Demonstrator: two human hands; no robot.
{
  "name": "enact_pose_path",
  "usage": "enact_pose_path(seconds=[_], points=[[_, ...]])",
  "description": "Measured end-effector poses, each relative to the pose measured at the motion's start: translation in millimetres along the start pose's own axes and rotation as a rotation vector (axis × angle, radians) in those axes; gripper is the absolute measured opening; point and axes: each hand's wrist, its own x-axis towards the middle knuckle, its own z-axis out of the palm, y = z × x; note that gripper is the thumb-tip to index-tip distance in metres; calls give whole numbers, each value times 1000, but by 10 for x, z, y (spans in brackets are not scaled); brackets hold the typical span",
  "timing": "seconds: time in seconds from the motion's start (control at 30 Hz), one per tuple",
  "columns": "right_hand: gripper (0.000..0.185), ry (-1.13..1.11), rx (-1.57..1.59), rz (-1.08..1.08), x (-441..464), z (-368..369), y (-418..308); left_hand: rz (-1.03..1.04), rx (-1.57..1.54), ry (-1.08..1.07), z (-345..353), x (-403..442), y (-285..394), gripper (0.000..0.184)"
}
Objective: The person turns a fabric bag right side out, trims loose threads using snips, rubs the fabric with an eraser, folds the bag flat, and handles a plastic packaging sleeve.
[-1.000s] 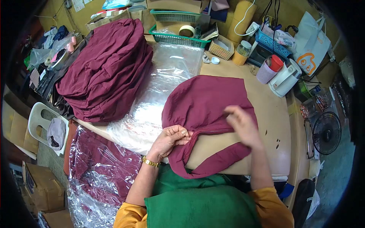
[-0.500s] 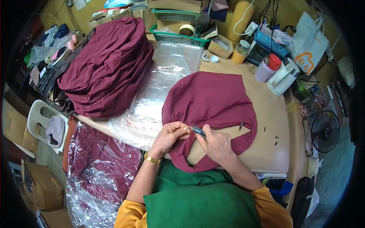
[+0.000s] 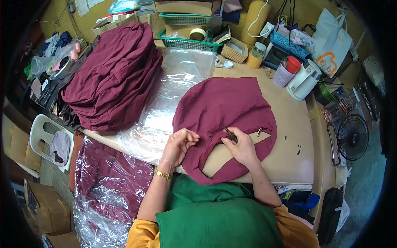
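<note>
At the near edge of the desk (image 3: 291, 165), one maroon fabric piece (image 3: 223, 103) is lying flat. Left hand (image 3: 180, 144) is holding its fingers half curled over the cloth; can't tell if it's pinching anything. Right hand (image 3: 241, 145) is gripping one small dark tool (image 3: 231, 135) beside the opening's edge. Risk: cloth bunching under the tip could be getting nicked. Counting outward: one zip pull (image 3: 259, 132), one maroon pile (image 3: 111, 78), one white kettle (image 3: 303, 82), two green baskets (image 3: 182, 42).

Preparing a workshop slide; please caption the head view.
Right hand holding a small dark tool over a maroon zippered bag, left hand at its left side.
</note>
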Motion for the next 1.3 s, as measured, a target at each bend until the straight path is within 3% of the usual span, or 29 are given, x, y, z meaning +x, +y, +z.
enact_pose_path(seconds=[0.07,0.13,0.2,0.23,0.27,0.33,0.37,0.4,0.47,0.7,0.77,0.83,0.9,1.0,1.3], points=[[23,9,30,54,1,27,-20,-72,710,121,283,-25,1,14],[22,-52,-71,136,23,40,12,112,1292,34,531,-20,-71,42],[22,-47,-59,124,42,54,21,347,1760,-7,695,11,-185,56],[22,-42,-46,109,38,58,32,389,1877,45,705,30,-280,50],[22,-42,-46,112,29,69,61,387,1876,42,692,60,-339,50],[20,-2,-100,39,30,90,130,190,1921,86,651,133,-416,32],[20,2,-101,41,40,88,147,267,1893,106,629,148,-437,21],[21,17,-101,27,41,92,161,266,1892,99,609,152,-421,21],[21,34,-95,22,26,106,171,155,1538,172,550,132,-363,20],[20,72,-12,33,6,103,84,-121,1399,262,494,175,-261,18],[22,125,67,-7,-25,85,47,-98,1394,266,460,180,-294,20],[32,7,56,78,-73,24,-16,-74,1390,278,423,186,-310,23],[31,-27,0,42,-150,-63,-132,-74,1176,284,392,184,-328,24],[29,-47,-63,-28,-261,-55,-185,-68,1119,265,313,191,-365,21],[24,-44,-286,-100,-344,80,-316,-15,1174,212,236,167,-400,19]])
